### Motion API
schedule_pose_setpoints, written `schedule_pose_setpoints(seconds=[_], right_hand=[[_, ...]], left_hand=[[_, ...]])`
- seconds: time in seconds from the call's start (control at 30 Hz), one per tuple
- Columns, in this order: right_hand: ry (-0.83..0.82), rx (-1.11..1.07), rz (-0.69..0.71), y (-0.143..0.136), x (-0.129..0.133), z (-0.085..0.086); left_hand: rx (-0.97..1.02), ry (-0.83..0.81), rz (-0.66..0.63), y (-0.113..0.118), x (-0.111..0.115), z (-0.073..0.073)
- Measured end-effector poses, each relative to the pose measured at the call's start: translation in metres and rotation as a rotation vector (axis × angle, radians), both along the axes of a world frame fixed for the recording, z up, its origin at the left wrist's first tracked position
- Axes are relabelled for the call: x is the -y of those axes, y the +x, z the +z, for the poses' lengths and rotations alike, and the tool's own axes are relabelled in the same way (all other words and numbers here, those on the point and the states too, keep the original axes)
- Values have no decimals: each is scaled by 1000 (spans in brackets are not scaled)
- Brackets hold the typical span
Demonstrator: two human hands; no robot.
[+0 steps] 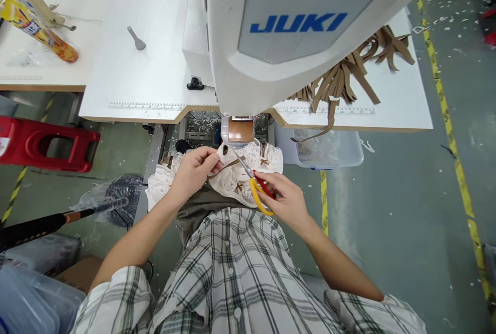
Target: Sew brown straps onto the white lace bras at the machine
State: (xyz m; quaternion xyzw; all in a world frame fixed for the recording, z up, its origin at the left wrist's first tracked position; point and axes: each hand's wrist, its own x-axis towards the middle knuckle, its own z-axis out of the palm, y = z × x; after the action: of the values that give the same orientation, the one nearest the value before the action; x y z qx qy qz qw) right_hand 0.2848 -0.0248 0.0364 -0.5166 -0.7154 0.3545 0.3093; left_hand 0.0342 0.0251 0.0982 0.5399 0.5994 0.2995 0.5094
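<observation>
In my lap, below the sewing machine head (232,55), lies a white lace garment (228,181) with small brown bows and a brown strip. My left hand (197,168) is closed, pinching the garment's edge and the strip between thumb and fingers. Scissors (256,194) with yellow and red handles are in my right hand (284,197). Their blades point up and left toward the lace, just right of my left fingertips. Whether the blades touch the cloth I cannot tell. Just above the hands sits the machine's brown-topped sewing arm end (239,131).
Brown fabric strips (341,80) lie on the right side of the white table (151,75), one hanging over its edge. A clear plastic bin (329,148) is underneath. To the left are a red stool (50,142), an orange drink bottle (39,26) and a black wrapped object (124,197).
</observation>
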Motion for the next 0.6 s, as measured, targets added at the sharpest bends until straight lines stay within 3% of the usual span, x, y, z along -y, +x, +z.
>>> schedule_pose_setpoints(seconds=[0.13,0.27,0.37,0.47,0.53,0.6], right_hand=[[-68,115,-53,31,-13,2],[-78,264,-260,62,-67,12],[55,386,-413,80,-138,18],[164,563,-315,93,-202,24],[243,593,-231,92,-216,29],[304,483,-222,80,-198,36]], left_hand=[[-375,313,-65,-10,-3,-5],[-554,418,-150,-18,-7,-4],[-423,324,-210,-20,-14,4],[-188,52,-331,-21,-23,14],[-171,-33,-413,-22,-27,16],[-344,53,-438,-21,-27,13]])
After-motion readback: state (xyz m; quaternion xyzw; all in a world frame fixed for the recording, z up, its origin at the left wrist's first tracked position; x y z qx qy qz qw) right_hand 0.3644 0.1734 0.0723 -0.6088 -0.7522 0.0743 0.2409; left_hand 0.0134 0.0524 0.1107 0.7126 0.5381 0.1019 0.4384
